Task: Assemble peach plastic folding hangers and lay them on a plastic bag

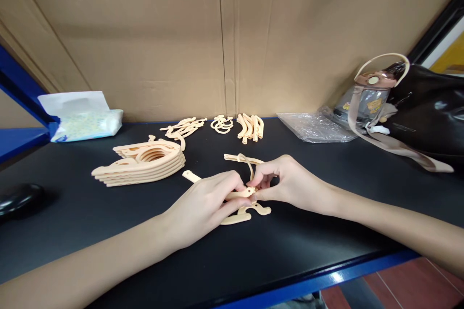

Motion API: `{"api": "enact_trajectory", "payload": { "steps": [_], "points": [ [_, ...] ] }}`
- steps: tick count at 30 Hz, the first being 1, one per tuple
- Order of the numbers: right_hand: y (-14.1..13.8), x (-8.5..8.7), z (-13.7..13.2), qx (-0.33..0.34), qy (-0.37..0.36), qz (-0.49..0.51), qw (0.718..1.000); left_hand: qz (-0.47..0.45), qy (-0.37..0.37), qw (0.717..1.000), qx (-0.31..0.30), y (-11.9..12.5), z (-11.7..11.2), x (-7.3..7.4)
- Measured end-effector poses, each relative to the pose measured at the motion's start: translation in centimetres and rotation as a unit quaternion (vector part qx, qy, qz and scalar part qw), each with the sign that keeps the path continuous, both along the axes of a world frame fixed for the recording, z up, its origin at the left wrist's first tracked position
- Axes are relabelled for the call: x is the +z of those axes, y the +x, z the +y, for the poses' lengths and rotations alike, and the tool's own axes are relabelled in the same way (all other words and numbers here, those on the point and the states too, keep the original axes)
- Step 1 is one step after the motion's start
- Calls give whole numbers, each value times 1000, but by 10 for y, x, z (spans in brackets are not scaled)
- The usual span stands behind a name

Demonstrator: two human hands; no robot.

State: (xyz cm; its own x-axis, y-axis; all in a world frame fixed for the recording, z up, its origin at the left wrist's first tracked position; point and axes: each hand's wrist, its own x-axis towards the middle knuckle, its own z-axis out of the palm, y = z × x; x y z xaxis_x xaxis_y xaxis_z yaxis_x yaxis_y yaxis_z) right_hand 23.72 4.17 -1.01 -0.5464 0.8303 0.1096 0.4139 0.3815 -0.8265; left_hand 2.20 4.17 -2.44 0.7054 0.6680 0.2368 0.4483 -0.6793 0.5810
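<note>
My left hand point(208, 203) is closed around a cream plastic hanger arm point(237, 194), its holed end showing past my fingertips. My right hand point(284, 181) pinches at that same end; a thin curved hook piece point(250, 163) rises beside its fingers. Exactly how the pieces meet is hidden by my fingertips. Under my hands lie more cream pieces point(259, 208) with wavy edges. A flat strip end with a hole point(191, 175) sticks out behind my left hand. Just beyond my right hand a straight cream bar point(232, 158) rests on the black table point(308, 246).
A stack of folded hangers point(145, 169) stands to the left. Along the back are piles of loose arms point(188, 128), hooks point(222, 124) and curved bars point(250, 128). A tissue pack point(87, 125), plastic bag point(315, 128), strapped bottle point(373, 99), black bag point(431, 116) and black mouse point(20, 198) surround them.
</note>
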Motion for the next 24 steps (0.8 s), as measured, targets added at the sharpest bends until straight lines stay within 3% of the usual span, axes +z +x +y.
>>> {"api": "enact_trajectory", "payload": {
  "steps": [3,7,17,24],
  "points": [
    [-2,3,-5,-10,106,-76,991,5,18,1000,6,3,0,0],
    [-5,4,-11,-19,241,-167,956,-11,20,1000,12,6,1,0],
    [-7,4,-13,-22,238,-170,956,-19,5,998,55,7,0,1],
    [-1,6,-6,-25,242,-74,967,-32,11,995,98,7,4,6]
  ]
}}
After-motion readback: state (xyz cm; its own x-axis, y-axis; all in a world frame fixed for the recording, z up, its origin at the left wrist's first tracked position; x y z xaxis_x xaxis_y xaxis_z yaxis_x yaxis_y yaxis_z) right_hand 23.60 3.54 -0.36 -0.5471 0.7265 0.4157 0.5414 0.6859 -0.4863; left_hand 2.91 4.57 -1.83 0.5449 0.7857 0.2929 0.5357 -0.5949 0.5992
